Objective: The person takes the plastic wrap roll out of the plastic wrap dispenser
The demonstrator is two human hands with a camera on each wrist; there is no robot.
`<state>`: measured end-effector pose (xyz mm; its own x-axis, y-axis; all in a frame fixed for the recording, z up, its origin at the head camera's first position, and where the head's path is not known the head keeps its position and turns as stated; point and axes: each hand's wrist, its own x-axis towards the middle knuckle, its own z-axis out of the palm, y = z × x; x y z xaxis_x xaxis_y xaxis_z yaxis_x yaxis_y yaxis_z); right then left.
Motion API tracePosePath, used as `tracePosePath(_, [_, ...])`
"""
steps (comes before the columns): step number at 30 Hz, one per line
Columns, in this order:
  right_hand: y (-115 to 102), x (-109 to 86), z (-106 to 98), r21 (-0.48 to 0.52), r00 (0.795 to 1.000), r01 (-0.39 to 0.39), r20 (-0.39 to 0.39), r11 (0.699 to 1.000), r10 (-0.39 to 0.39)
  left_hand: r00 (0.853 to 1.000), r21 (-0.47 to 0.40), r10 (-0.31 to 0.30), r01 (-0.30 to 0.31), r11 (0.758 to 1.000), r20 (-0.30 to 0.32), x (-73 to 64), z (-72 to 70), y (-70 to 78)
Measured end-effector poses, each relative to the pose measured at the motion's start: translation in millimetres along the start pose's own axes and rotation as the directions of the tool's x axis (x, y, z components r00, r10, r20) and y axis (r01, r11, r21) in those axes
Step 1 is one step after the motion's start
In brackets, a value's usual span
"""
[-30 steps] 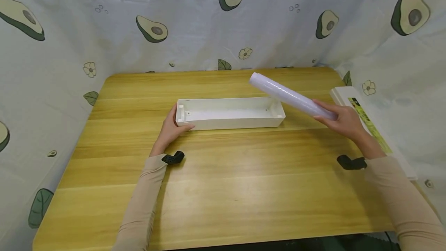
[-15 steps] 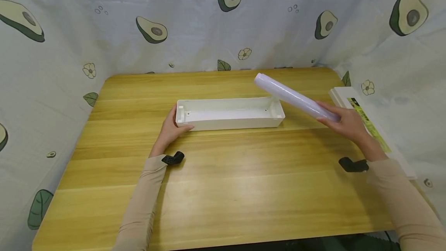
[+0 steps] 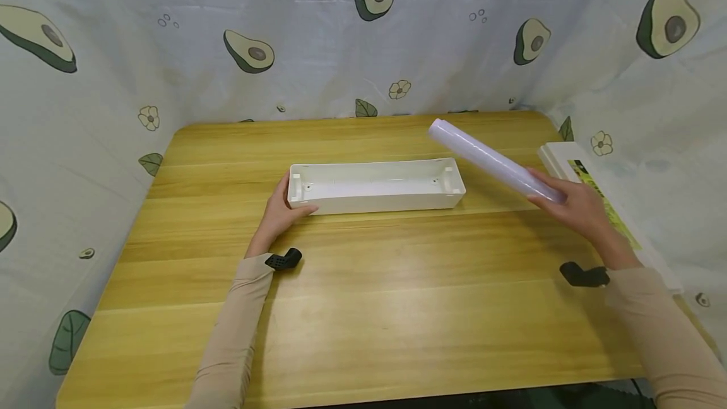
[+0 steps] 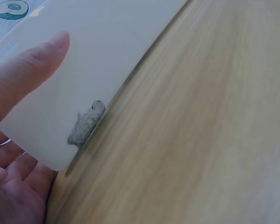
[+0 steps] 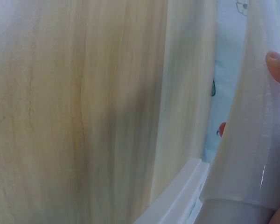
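A long white plastic box (image 3: pixel 392 204) stands on the table, its open top showing a hollow inside. My left hand (image 3: pixel 277 214) grips its left end, thumb along the front wall and fingers round the end. The left wrist view shows a grey smudged patch (image 4: pixel 86 125) low on the box wall. Above the table, my right hand (image 3: pixel 580 208) holds a shiny whitish roll of cling film (image 3: pixel 491 161) by its near right end. The roll slants up and to the left, its far end just beyond the box's right end. In the right wrist view a thumb (image 5: pixel 278 70) lies on the roll.
At the table's right edge lies a long white cover-like piece (image 3: pixel 559 155) with a green label (image 3: pixel 610 210). The wooden table (image 3: pixel 397 308) is bounded behind and at the sides by an avocado-print curtain (image 3: pixel 318 30).
My right hand has drawn the roll of cling film to the right and slightly nearer, away from above the box's right end. The left hand and box stay in place.
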<state>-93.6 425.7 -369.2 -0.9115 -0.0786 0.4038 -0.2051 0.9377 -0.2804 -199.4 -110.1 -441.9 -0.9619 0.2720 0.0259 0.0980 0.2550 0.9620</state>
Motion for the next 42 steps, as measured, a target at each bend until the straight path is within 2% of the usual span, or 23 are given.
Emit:
tracePosePath(10, [8.4,-11.4,-0.5,-0.03,0.999,-0.032,0.005,0.999,0.032,0.999,-0.007,0.042,-0.042,0.999,0.0,-2.2,0.2,0.1])
tracePosePath(17, [14.0,-19.4,-0.9,-0.04,0.997,-0.075,-0.001,0.996,0.075,1.0,-0.042,-0.004,0.004,0.999,0.013,-2.2,0.2,3.4])
tracePosePath(28, [18.6,-29.4,-3.1,-0.051,0.986,-0.167,0.021,0.985,0.168,1.0,-0.035,-0.009,0.009,0.999,0.014,-2.1,-0.6,3.1])
tracePosePath(34, [19.8,-31.8,-3.6,-0.058,0.983,-0.18,0.024,0.982,0.181,1.0,-0.024,-0.004,0.005,1.0,0.015,-1.3,-0.8,1.2])
tracePosePath(42, [25.8,-35.0,-3.1,-0.087,0.987,-0.158,0.009,0.984,0.16,1.0,-0.028,-0.006,0.007,1.0,0.019,-1.9,-0.7,2.4])
